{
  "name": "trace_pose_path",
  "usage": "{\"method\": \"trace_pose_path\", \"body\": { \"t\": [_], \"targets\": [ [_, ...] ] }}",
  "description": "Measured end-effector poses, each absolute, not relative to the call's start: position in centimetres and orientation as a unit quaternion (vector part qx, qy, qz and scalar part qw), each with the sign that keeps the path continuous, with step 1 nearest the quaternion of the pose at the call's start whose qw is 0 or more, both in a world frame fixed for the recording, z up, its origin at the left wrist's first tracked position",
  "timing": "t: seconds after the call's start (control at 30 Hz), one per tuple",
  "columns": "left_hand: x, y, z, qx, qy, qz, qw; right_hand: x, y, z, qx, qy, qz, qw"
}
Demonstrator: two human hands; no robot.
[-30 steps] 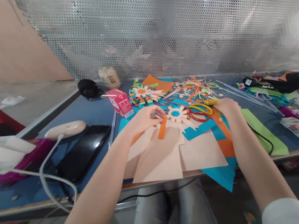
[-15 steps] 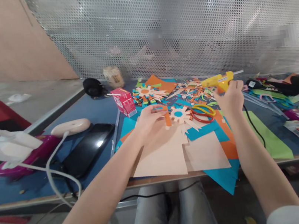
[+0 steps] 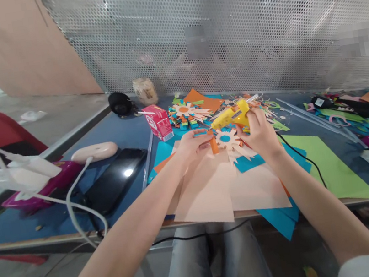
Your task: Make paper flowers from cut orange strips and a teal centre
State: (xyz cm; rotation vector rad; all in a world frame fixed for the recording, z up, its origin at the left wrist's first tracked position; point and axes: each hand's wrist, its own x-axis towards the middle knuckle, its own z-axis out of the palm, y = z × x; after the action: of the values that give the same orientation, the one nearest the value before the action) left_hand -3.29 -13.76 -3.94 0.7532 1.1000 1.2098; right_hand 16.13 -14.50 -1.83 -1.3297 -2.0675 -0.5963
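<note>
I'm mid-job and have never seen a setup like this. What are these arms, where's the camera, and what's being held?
There is no machine here: these are a person's own bare hands, seen by a camera on that person's head, looking forward and down. The right hand holds a yellow glue gun, its tip close to an orange strip held in the left hand. On the blue tabletop are beige sheets, a blue-centred paper flower, a pink carton and a black phone.

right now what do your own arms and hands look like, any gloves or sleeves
The left hand and right hand are bare, without gloves. A plain, whitish sleeve edge shows on the right arm; no sleeve shows on the left arm.
</note>
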Motion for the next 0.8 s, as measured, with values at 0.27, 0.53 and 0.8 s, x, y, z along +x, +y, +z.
{"method": "trace_pose_path", "body": {
  "t": [0.27, 0.53, 0.8],
  "targets": [
    [-3.49, -13.63, -4.12, 0.323, 0.470, 0.533, 0.625, 15.64, -14.97, -1.32, -0.503, -0.788, -0.221, 0.277],
    [-3.69, -13.57, -4.18, 0.329, 0.466, 0.533, 0.625, 15.68, -15.10, -1.35, -0.499, -0.797, -0.213, 0.264],
    [-3.72, -13.62, -4.01, 0.325, 0.465, 0.535, 0.627, 15.65, -15.09, -1.40, -0.499, -0.800, -0.216, 0.253]
  ]
}}
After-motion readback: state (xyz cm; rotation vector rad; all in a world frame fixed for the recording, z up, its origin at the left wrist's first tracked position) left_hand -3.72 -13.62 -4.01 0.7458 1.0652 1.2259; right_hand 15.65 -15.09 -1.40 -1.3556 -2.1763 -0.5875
